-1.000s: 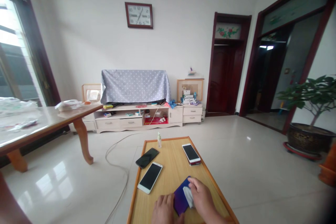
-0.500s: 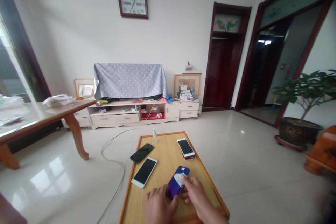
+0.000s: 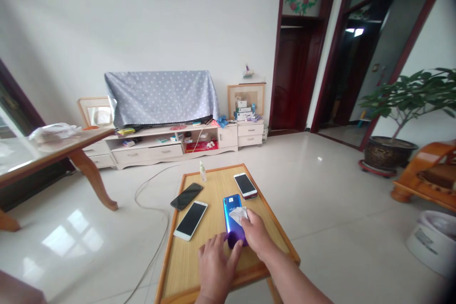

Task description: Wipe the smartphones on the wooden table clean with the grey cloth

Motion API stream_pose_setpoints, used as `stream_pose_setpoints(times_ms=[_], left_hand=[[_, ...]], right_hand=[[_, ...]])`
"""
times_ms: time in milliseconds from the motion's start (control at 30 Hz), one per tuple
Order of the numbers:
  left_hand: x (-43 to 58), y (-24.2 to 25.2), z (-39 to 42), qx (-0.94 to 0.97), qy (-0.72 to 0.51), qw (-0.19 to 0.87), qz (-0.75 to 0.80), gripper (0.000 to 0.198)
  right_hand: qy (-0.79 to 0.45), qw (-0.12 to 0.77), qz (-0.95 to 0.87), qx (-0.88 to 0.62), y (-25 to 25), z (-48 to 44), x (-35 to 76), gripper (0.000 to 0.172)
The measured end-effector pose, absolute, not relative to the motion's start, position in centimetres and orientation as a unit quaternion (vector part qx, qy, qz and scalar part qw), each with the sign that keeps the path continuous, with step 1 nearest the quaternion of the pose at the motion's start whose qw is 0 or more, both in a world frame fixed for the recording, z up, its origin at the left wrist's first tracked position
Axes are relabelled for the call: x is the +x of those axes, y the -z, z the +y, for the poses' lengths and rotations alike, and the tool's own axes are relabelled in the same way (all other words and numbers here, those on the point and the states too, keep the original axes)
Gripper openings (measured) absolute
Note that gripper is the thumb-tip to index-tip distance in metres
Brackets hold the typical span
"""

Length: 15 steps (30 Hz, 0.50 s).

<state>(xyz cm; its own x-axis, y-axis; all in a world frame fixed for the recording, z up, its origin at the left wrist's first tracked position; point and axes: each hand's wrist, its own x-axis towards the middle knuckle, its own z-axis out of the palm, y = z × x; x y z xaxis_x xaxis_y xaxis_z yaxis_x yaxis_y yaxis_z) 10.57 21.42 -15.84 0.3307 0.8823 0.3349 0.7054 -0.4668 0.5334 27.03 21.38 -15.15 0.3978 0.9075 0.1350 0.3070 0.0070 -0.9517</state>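
Observation:
A blue-purple phone [image 3: 231,203] lies back side up on the small wooden table [image 3: 213,183]. My left hand [image 3: 216,262] grips its lower end between thumb and fingers. In my right hand [image 3: 257,232] is a white cloth [image 3: 238,214], pinched and pressed on the phone's back. Left of it lie a white phone [image 3: 191,220] and a black phone [image 3: 186,196]. Another white phone [image 3: 245,184] rests on top of a reddish item at the right edge. A small clear bottle [image 3: 203,171] stands at the far left corner.
A larger table [image 3: 85,142] with plastic bags stands at the left. A cable [image 3: 167,218] runs over the floor beside the small table. Further back is a white cabinet [image 3: 149,154]. At the right are a potted plant [image 3: 388,154], a wooden chair [image 3: 423,171] and a white bucket [image 3: 432,242].
The view has tilted down and turned a little right. The blue phone now stands straighter, its top turned to the left, and the cloth lies across its middle.

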Motion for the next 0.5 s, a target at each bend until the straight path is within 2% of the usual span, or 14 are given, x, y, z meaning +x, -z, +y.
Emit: stream_pose_setpoints(times_ms=[100,233,500], left_hand=[[10.5,15.4,22.0,0.764,-0.383,0.182,0.487,0.047],[10.0,14.1,22.8,0.702,-0.461,0.213,0.499,0.066],[8.9,13.2,24.2,0.671,-0.429,0.417,0.438,0.067]], right_hand=[[-0.263,0.503,-0.519,-0.639,12.5,20.6,27.8,0.021],[-0.226,0.439,-0.596,-0.633,10.4,19.3,28.1,0.018],[-0.183,0.366,-0.685,-0.603,8.5,17.9,27.9,0.018]])
